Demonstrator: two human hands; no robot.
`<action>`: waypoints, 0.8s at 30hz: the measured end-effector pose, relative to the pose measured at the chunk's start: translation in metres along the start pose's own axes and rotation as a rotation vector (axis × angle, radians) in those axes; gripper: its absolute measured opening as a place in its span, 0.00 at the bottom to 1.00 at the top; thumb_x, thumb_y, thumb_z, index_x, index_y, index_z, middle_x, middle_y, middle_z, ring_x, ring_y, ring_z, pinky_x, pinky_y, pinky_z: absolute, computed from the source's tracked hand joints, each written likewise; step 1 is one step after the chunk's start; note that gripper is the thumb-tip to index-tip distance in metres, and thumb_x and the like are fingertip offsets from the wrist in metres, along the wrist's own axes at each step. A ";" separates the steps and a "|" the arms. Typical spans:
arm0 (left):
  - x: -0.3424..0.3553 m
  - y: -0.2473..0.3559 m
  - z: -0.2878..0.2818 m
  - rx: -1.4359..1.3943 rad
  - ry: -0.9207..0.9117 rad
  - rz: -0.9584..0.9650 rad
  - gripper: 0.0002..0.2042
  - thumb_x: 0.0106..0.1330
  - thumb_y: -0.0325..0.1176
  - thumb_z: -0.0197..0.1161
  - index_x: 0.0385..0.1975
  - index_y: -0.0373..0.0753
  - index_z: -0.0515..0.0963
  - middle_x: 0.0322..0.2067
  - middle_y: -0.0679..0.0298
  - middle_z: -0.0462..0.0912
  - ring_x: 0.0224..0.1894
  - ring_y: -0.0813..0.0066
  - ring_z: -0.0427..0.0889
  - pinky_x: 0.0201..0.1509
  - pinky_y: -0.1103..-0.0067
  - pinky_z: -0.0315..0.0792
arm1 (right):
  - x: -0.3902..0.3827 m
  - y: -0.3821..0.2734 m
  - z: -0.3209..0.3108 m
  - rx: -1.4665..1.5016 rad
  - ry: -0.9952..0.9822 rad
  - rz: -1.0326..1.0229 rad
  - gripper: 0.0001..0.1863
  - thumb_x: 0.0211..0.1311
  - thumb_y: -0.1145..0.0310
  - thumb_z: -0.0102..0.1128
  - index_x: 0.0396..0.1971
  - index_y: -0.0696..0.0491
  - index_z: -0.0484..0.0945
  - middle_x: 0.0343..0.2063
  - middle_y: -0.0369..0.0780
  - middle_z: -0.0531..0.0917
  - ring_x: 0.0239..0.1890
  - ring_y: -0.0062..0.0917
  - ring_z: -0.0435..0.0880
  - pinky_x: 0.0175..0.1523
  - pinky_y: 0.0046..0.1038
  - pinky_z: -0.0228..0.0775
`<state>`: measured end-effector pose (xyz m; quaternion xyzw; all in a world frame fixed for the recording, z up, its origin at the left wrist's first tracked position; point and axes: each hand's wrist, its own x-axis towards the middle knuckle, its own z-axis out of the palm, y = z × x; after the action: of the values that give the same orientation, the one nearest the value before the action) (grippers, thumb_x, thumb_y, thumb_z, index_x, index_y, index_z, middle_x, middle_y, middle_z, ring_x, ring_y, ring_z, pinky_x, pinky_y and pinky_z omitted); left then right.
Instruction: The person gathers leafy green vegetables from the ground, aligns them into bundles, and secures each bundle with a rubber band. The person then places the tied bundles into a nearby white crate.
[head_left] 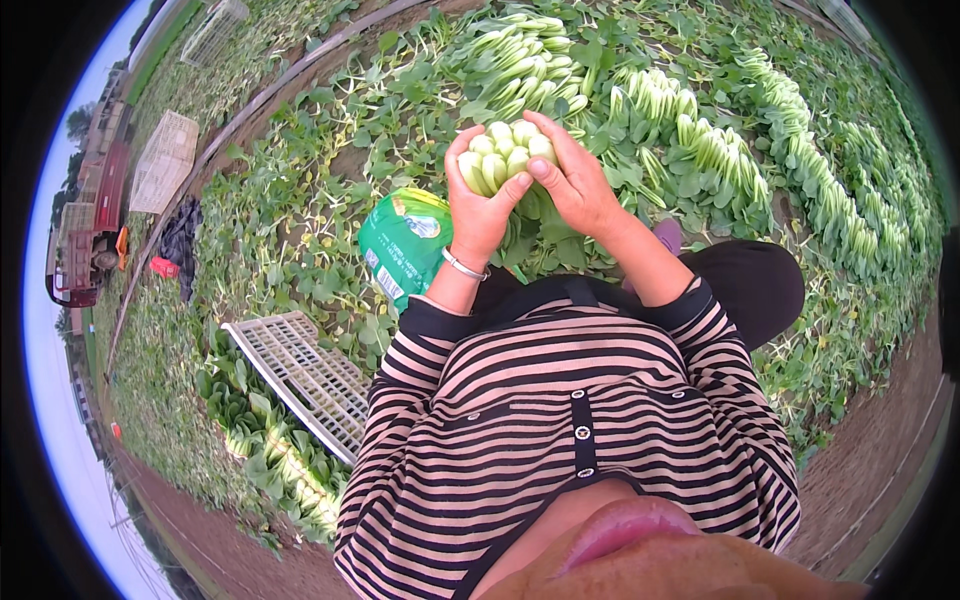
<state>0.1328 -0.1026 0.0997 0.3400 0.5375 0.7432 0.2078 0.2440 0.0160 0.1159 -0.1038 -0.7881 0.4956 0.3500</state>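
Observation:
A bunch of bok choy [505, 158] is held in front of me, its pale green bases turned up and its leaves hanging below. My left hand [478, 212] cups the left side, a bracelet on that wrist. From the other side my right hand [582, 192] wraps round it, and both thumbs press on the near stalks. Under my left forearm stands a green plastic bag [402, 240]; its contents are hidden. Just beyond my hands lies a heap of bok choy [530, 65] with the pale ends toward me.
Rows of bok choy [715, 150] stretch across the leafy ground to my right. At my left a plastic crate [310, 375] lies beside more lined-up bok choy [285, 460]. Farther left are a white crate [165, 160], a dark cloth [180, 240] and a red truck [108, 190].

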 end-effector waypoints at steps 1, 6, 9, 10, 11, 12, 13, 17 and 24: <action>-0.001 0.000 -0.001 0.007 0.005 -0.004 0.41 0.54 0.32 0.78 0.64 0.38 0.58 0.56 0.58 0.68 0.57 0.69 0.72 0.61 0.74 0.72 | 0.000 -0.001 -0.001 -0.004 -0.032 0.009 0.34 0.71 0.49 0.54 0.65 0.59 0.66 0.57 0.51 0.77 0.59 0.40 0.77 0.64 0.34 0.66; 0.000 0.008 -0.004 -0.066 -0.048 -0.025 0.41 0.55 0.30 0.76 0.65 0.38 0.57 0.56 0.59 0.68 0.58 0.69 0.72 0.62 0.74 0.71 | 0.002 -0.002 0.003 0.140 -0.030 0.052 0.35 0.69 0.48 0.57 0.65 0.59 0.67 0.55 0.50 0.78 0.58 0.36 0.78 0.63 0.33 0.67; 0.002 0.010 -0.011 -0.061 -0.108 -0.009 0.41 0.57 0.29 0.75 0.67 0.39 0.54 0.57 0.59 0.68 0.59 0.68 0.72 0.63 0.74 0.71 | 0.004 -0.008 0.007 0.168 0.013 0.059 0.35 0.68 0.47 0.58 0.64 0.59 0.68 0.54 0.49 0.79 0.57 0.36 0.79 0.62 0.33 0.67; 0.002 0.011 -0.013 -0.055 -0.127 0.002 0.42 0.57 0.29 0.74 0.68 0.39 0.53 0.58 0.59 0.68 0.59 0.68 0.72 0.63 0.73 0.71 | 0.005 -0.010 0.009 0.177 0.028 0.061 0.34 0.68 0.47 0.58 0.63 0.59 0.69 0.53 0.49 0.79 0.56 0.36 0.79 0.62 0.33 0.68; 0.002 0.013 -0.015 -0.088 -0.122 -0.025 0.42 0.58 0.29 0.74 0.69 0.39 0.53 0.58 0.58 0.68 0.60 0.68 0.72 0.63 0.73 0.70 | 0.004 -0.011 0.010 0.161 0.026 0.062 0.34 0.68 0.47 0.58 0.63 0.59 0.68 0.53 0.49 0.79 0.56 0.37 0.79 0.62 0.33 0.68; 0.003 0.018 -0.014 -0.122 -0.118 -0.052 0.42 0.58 0.29 0.73 0.70 0.39 0.52 0.59 0.58 0.68 0.60 0.68 0.72 0.63 0.73 0.70 | 0.004 -0.011 0.012 0.144 0.025 0.064 0.34 0.68 0.47 0.58 0.63 0.59 0.68 0.53 0.50 0.79 0.56 0.37 0.79 0.62 0.33 0.67; 0.003 0.022 -0.014 -0.156 -0.114 -0.080 0.43 0.59 0.29 0.73 0.70 0.39 0.51 0.59 0.58 0.68 0.61 0.68 0.72 0.64 0.73 0.70 | 0.004 -0.011 0.013 0.126 0.025 0.066 0.34 0.68 0.46 0.57 0.63 0.59 0.68 0.53 0.50 0.79 0.56 0.38 0.79 0.62 0.33 0.67; 0.004 0.021 -0.019 -0.130 -0.082 -0.079 0.43 0.58 0.28 0.74 0.70 0.39 0.53 0.59 0.59 0.69 0.59 0.69 0.73 0.63 0.74 0.71 | 0.003 -0.015 0.018 0.111 0.004 0.103 0.36 0.69 0.46 0.55 0.64 0.60 0.66 0.55 0.52 0.77 0.58 0.40 0.77 0.64 0.34 0.65; 0.002 0.056 -0.031 0.034 -0.123 -0.018 0.38 0.59 0.29 0.74 0.67 0.37 0.57 0.58 0.60 0.70 0.58 0.70 0.73 0.63 0.75 0.71 | 0.009 -0.025 0.028 0.231 -0.143 0.008 0.35 0.74 0.49 0.46 0.69 0.58 0.54 0.60 0.52 0.72 0.63 0.43 0.73 0.66 0.36 0.64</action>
<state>0.1118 -0.1407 0.1470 0.3836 0.5395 0.7096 0.2414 0.2236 -0.0112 0.1336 -0.0304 -0.7482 0.5906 0.3008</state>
